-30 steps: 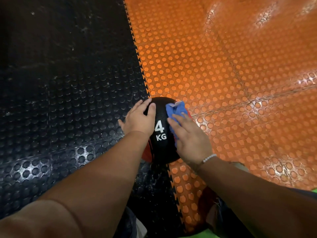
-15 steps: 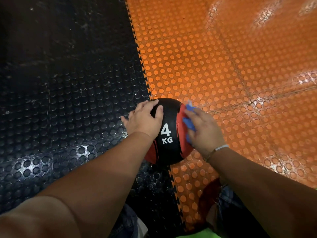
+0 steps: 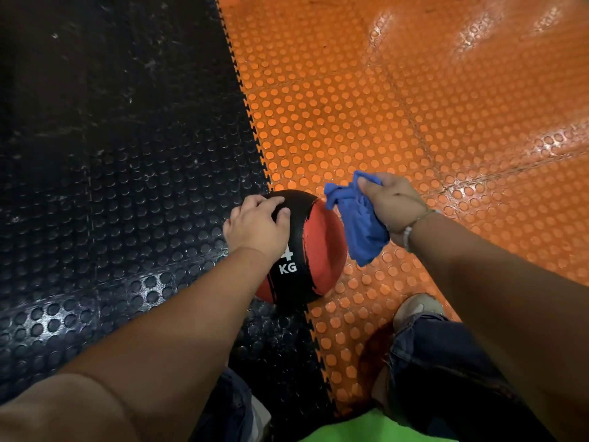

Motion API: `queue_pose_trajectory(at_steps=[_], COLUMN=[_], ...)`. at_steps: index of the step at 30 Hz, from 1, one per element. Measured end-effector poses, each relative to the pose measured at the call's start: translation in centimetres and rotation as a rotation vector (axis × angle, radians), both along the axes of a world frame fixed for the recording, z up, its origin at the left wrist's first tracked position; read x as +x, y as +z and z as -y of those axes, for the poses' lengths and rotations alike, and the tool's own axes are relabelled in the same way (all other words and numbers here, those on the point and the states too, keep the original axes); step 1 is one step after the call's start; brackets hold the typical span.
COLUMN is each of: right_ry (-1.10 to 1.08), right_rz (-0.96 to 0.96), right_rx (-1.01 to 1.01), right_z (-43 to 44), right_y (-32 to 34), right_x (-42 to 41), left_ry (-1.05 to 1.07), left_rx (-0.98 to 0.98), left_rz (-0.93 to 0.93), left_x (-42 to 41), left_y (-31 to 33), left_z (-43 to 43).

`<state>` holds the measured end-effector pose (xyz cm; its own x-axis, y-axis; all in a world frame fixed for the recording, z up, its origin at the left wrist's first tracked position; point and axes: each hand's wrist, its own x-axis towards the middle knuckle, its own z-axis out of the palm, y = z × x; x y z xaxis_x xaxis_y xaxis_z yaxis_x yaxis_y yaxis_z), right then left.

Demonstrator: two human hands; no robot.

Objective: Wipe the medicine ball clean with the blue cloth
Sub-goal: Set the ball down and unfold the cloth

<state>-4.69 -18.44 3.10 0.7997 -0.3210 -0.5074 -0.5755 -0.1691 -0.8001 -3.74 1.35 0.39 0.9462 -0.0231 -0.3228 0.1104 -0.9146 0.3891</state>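
My left hand (image 3: 255,224) lies spread on the medicine ball (image 3: 314,247) (it may roll); I should press the blue cloth (image 3: 360,224), gripped by my right hand (image 3: 393,200), flat against it.

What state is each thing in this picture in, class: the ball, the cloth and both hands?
medicine ball: resting on the floor, steadied from above.
blue cloth: bunched, hanging beside the ball.
left hand: laid over the ball's top.
right hand: gripping the cloth.
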Motion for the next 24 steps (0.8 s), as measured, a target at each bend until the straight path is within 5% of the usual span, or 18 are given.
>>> queue_pose_trajectory(at_steps=[9,15,24], right_ry=[0.079,0.054,0.007], right_rz=[-0.005,0.034,0.031], right_rx=[0.306,0.385,0.205], right_z=[-2.0,-2.3,-3.1], right_y=[2.0,2.6,1.9], right_x=[-0.8,-1.5,-2.6], left_ry=[-0.064,0.015,0.065], left_rx=[-0.164,-0.567,-0.356], left_rz=[-0.191,-0.272,-0.193], left_x=[-0.1,-1.0,-2.3], left_y=[3.5,3.6,3.4], left_z=[-0.1,-0.2,0.3])
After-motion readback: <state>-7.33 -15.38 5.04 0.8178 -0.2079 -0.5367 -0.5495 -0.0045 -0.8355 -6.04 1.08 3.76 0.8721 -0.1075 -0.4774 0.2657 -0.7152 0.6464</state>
